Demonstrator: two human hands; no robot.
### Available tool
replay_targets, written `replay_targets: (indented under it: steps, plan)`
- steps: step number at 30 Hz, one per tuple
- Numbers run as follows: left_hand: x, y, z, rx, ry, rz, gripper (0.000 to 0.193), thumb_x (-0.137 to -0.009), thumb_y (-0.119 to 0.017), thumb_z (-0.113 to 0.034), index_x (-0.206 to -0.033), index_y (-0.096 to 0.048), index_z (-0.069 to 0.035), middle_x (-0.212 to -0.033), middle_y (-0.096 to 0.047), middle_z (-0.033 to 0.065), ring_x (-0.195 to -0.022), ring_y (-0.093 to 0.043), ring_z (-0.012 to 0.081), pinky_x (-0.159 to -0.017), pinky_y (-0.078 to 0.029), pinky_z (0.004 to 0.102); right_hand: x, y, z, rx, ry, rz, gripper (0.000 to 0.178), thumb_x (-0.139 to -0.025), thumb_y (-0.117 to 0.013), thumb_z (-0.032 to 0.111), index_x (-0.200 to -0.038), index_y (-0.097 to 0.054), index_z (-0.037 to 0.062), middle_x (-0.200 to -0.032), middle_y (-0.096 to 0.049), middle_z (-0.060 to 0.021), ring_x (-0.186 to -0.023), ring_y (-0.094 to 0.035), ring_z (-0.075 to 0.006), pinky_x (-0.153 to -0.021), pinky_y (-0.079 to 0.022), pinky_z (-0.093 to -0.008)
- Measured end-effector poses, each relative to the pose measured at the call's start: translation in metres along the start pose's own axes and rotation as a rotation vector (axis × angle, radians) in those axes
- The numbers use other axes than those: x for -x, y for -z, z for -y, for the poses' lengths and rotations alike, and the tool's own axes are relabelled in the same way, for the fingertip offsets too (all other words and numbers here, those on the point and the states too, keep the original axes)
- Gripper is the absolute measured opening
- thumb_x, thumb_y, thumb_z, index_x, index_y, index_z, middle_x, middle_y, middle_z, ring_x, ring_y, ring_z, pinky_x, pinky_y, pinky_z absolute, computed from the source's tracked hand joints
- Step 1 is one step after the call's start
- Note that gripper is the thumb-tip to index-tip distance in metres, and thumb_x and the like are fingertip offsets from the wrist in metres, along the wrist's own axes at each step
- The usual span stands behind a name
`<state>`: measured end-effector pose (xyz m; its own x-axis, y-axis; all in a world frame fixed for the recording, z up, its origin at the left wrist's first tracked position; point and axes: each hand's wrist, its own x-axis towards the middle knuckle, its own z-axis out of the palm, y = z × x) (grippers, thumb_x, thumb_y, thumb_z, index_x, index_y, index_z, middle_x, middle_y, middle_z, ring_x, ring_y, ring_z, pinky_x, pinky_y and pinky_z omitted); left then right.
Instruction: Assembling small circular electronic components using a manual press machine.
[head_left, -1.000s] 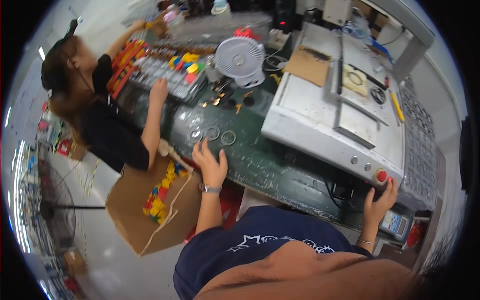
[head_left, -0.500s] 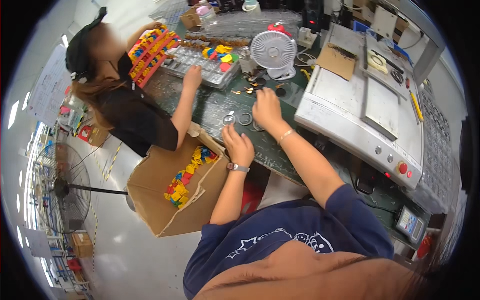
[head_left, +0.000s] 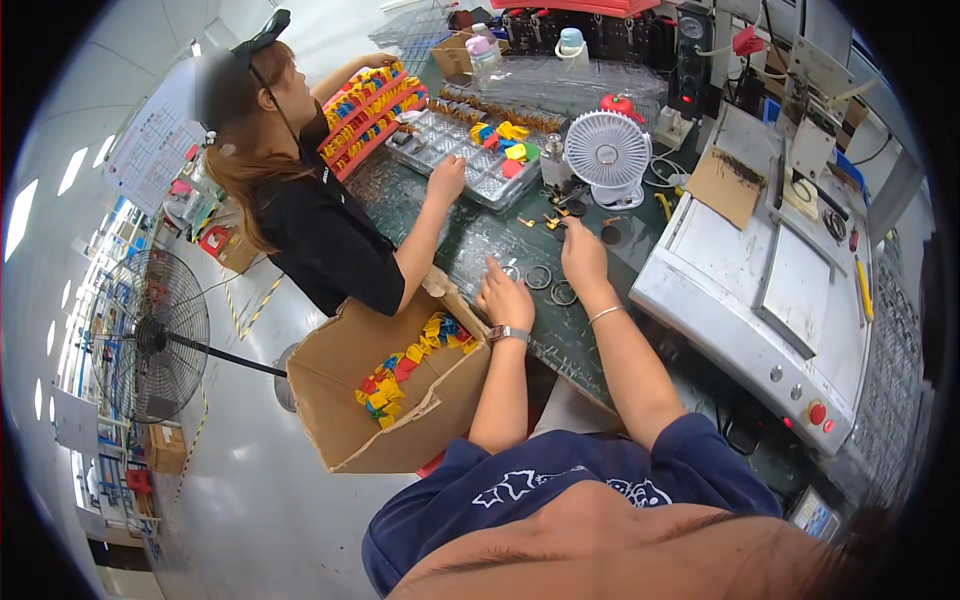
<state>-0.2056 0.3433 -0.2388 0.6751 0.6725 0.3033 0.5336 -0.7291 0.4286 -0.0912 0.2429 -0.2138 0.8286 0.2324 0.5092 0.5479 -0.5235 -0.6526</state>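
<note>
My left hand (head_left: 507, 298) rests over the green worktop beside a thin clear or metallic ring (head_left: 511, 271), its index finger raised away from the others. Two more rings lie to its right, a middle ring (head_left: 538, 277) and a right ring (head_left: 563, 293) next to my right wrist. My right hand (head_left: 586, 258) reaches farther forward, thumb and fingertips drawn together at a small dark piece whose kind is unclear. Small black and gold pieces (head_left: 551, 221) lie scattered just left of those fingertips. A dark round disc (head_left: 611, 234) lies to the right.
A cardboard box (head_left: 330, 425) of colourful plastic pieces stands left. A co-worker (head_left: 330, 220) reaches over a clear compartment tray (head_left: 425, 150) and red racks (head_left: 370, 120). Ahead stands a white fan (head_left: 606, 150); a metal machine (head_left: 700, 270) fills the right.
The whole view has shifted, moving the scene right and down. My left hand sits slightly farther forward beside its ring. My right fingers have come closer together near the small pieces.
</note>
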Motion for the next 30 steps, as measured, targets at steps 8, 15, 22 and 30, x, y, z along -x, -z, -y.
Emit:
replay_targets:
  steps: [8,15,22,30]
  plan:
    - [0.012,0.035,-0.031,0.630,-0.130,-0.294,0.087,-0.085,-0.068,-0.007,-0.147,-0.008,0.010,-0.119,-0.057,0.0229,-0.106,-0.058,0.0326,-0.096,-0.043,0.0403,0.000,0.024,0.029,-0.488,-0.166,0.211,0.019,-0.093,-0.054,0.014,-0.106,-0.057,0.0003,-0.085,-0.066,-0.0247,-0.081,-0.067,-0.0383,-0.071,-0.051,-0.0428]
    - [0.035,0.147,-0.058,0.583,-0.458,-0.305,0.083,-0.070,-0.080,-0.007,-0.140,-0.037,0.006,-0.110,-0.067,0.0195,-0.099,-0.068,0.0288,-0.086,-0.052,0.0345,-0.011,0.145,0.083,-1.238,-0.239,0.928,0.015,-0.097,-0.057,0.020,-0.094,-0.062,0.0062,-0.086,-0.064,0.0022,-0.070,-0.051,-0.0020,-0.062,-0.041,-0.0183]
    - [0.047,0.158,-0.074,1.242,-0.685,-0.400,0.091,-0.072,-0.082,-0.004,-0.143,-0.025,-0.002,-0.126,-0.056,0.0239,-0.116,-0.059,0.0333,-0.099,-0.047,0.0416,-0.005,0.170,0.095,-1.568,-0.175,1.052,0.023,-0.096,-0.057,0.020,-0.098,-0.062,-0.0029,-0.094,-0.069,-0.0139,-0.084,-0.067,-0.0161,-0.074,-0.054,-0.0273]
    - [0.047,0.162,-0.079,2.117,-0.473,-0.050,0.071,-0.085,-0.070,-0.044,-0.133,-0.043,0.001,-0.123,-0.059,0.0206,-0.112,-0.061,0.0312,-0.096,-0.051,0.0443,0.014,0.188,0.120,-1.775,-0.285,1.132,0.017,-0.098,-0.056,0.015,-0.102,-0.061,-0.0005,-0.086,-0.066,-0.0055,-0.071,-0.066,-0.0100,-0.050,-0.051,-0.0194]
